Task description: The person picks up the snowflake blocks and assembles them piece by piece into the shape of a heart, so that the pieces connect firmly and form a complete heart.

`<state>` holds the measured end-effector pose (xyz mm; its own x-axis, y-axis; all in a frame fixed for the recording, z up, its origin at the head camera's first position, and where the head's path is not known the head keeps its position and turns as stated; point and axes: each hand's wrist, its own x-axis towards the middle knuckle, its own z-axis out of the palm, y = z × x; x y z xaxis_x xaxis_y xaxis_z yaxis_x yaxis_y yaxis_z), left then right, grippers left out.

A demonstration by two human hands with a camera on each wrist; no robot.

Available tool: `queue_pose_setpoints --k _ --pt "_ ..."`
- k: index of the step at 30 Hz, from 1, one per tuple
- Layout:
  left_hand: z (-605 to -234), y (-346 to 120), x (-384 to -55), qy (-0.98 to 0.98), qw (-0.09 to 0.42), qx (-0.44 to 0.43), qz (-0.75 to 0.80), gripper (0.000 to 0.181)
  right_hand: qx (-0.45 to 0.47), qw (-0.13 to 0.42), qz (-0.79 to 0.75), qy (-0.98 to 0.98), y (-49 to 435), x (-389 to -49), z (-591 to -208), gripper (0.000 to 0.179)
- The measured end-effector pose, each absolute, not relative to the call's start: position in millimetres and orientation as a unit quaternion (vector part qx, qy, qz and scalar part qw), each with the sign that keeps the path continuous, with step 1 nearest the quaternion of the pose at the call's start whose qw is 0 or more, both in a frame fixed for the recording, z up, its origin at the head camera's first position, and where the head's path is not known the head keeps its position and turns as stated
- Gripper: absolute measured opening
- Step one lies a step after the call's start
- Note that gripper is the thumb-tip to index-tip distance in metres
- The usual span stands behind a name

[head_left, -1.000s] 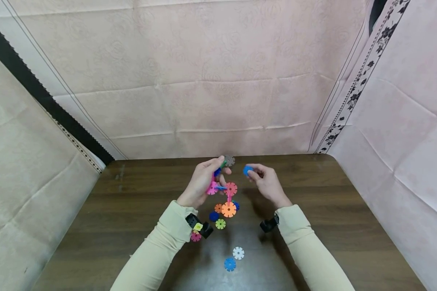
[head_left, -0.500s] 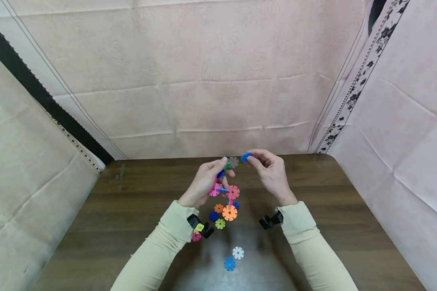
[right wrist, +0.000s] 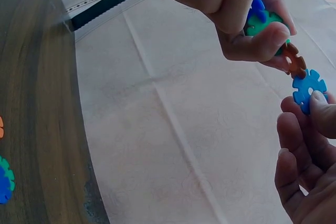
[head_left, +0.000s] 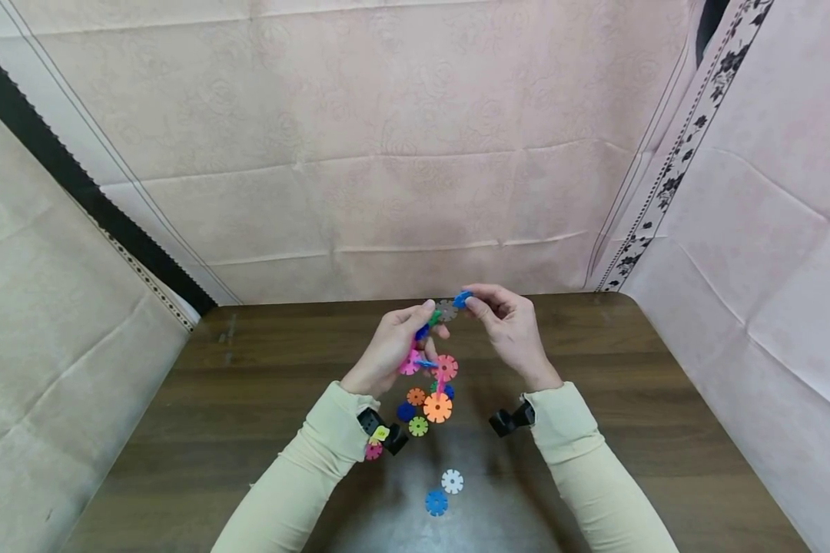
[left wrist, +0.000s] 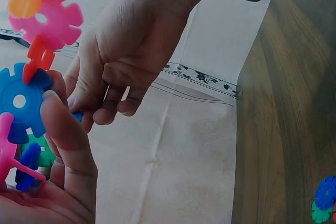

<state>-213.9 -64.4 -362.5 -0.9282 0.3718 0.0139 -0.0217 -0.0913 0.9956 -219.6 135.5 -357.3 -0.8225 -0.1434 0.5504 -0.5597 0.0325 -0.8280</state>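
Note:
My left hand [head_left: 387, 349] grips a linked chain of notched plastic discs. Along it are a green disc [right wrist: 262, 23], a pink disc [head_left: 410, 362], a coral-red disc [head_left: 446, 366] and, at its lower end, an orange disc [head_left: 438, 408]. A greyish disc [head_left: 446, 310], brownish in the right wrist view, sticks out past the left fingertips. Between thumb and fingers, my right hand [head_left: 515, 330] pinches a blue disc [right wrist: 308, 90]. Its edge meets the greyish disc's rim, the two set at an angle. Left fingers partly hide the chain's middle.
Loose notched discs lie on the wooden table [head_left: 283, 461]: a small orange one [head_left: 416, 396], a dark blue one [head_left: 406, 412], a yellow-green one [head_left: 418, 426] and a magenta one [head_left: 373, 451]. Nearer are a white disc [head_left: 453, 481] and a blue one [head_left: 436, 503]. Pale cloth [head_left: 415, 192] hangs behind.
My right hand has moved up and left, bringing the blue disc to the greyish disc and turning it more edge-on. My left hand and the chain have shifted slightly right.

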Motion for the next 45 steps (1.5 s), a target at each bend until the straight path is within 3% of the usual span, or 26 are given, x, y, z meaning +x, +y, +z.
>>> queue_pose_setpoints --k 8,26,38,45 --pt "-364 -63 -215 0.649 0.139 0.148 0.733 0.040 0.244 0.147 0.635 -0.718 133 -217 -355 0.017" --pt "-366 -65 -218 0.667 0.132 0.180 0.711 0.041 0.219 0.151 0.645 -0.716 125 -218 -355 0.013" --pt "-368 -59 -218 0.666 0.095 0.217 0.707 0.045 0.193 0.201 0.647 -0.710 115 -212 -354 0.013" --pt "-366 -62 -218 0.664 0.099 0.231 0.704 0.045 0.214 0.167 0.662 -0.698 118 -213 -351 0.012"
